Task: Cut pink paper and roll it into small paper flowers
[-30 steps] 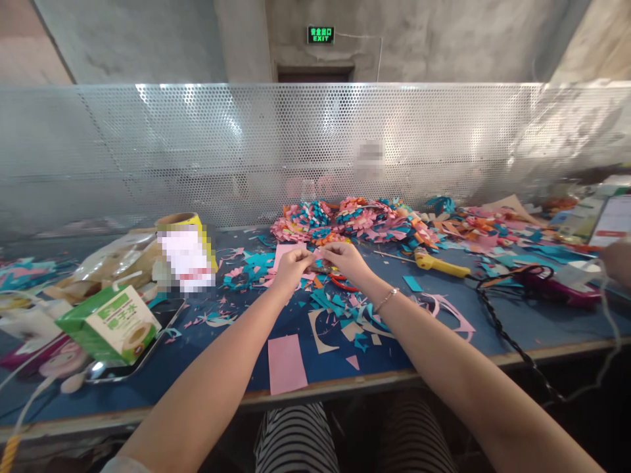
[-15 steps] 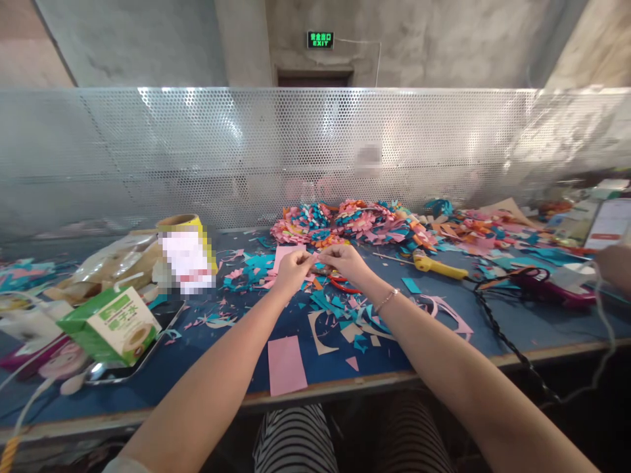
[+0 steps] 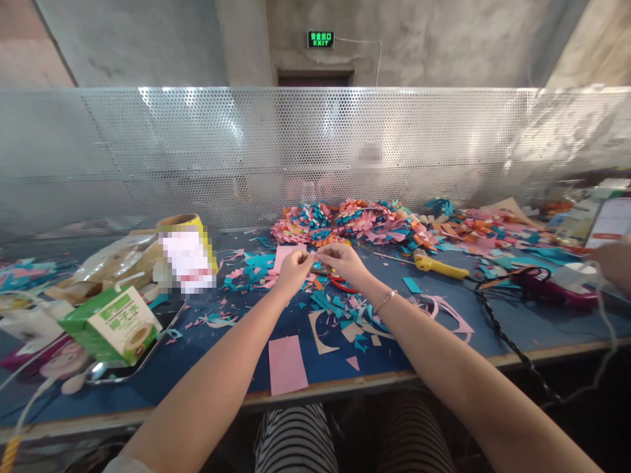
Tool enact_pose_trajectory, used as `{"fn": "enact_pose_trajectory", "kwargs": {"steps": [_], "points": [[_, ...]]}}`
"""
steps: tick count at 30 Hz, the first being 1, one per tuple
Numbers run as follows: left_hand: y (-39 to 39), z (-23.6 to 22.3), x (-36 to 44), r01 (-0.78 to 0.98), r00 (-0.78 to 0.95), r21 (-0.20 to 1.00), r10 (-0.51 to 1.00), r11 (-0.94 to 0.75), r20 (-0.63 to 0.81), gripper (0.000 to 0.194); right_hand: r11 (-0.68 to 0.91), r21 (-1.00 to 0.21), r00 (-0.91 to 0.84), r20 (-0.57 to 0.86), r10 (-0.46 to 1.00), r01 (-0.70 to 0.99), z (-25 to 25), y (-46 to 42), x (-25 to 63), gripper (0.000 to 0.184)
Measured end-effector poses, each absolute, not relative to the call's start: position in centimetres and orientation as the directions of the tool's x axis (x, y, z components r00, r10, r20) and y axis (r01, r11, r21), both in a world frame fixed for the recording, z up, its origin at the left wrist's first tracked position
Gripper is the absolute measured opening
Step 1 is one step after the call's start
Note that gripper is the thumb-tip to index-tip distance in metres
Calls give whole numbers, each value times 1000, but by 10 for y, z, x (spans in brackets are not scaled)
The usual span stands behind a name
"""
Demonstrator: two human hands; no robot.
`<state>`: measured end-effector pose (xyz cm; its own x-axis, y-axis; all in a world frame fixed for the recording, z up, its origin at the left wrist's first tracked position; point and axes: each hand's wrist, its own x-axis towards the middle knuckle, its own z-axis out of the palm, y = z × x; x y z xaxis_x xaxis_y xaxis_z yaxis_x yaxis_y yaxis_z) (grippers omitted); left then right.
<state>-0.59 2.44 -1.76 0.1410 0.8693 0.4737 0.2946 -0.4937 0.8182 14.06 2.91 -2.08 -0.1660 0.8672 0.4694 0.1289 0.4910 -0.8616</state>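
My left hand [image 3: 294,270] and my right hand [image 3: 344,261] meet over the middle of the blue table, thumbs and fingertips pinched. Between them shows a tiny pink piece [image 3: 312,255], probably paper; its shape is too small to make out. Red-handled scissors [image 3: 344,284] lie partly hidden under my right hand. A pink paper sheet [image 3: 283,256] lies just behind my left hand. Nearer the front edge is another pink sheet [image 3: 288,365], flat on the table.
Colourful fringed paper flowers [image 3: 345,220] are heaped at the back. A yellow glue gun [image 3: 440,267] with a dark cord lies right; a green drink carton [image 3: 116,326] stands left on a tray. Paper scraps [image 3: 328,309] litter the middle. Another person's hand [image 3: 614,266] shows far right.
My hands stay almost in place, fingertips still together. The pink piece between them shows slightly more. The other person's hand at far right has shifted a little.
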Motion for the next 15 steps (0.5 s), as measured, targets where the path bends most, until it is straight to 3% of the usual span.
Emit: {"fn": "enact_pose_trajectory", "kwargs": {"steps": [6,12,15], "points": [[24,-16,-5,170,70,893,909,-416,410,25,570,-789,-125,557,821,230,-22,31,142,25],[25,-19,-2,50,110,964,960,-262,256,17,593,-747,-89,597,797,302,-21,28,141,22],[26,-21,-2,34,87,962,960,-271,267,16,599,-731,-100,603,791,326,-18,25,140,22]]}}
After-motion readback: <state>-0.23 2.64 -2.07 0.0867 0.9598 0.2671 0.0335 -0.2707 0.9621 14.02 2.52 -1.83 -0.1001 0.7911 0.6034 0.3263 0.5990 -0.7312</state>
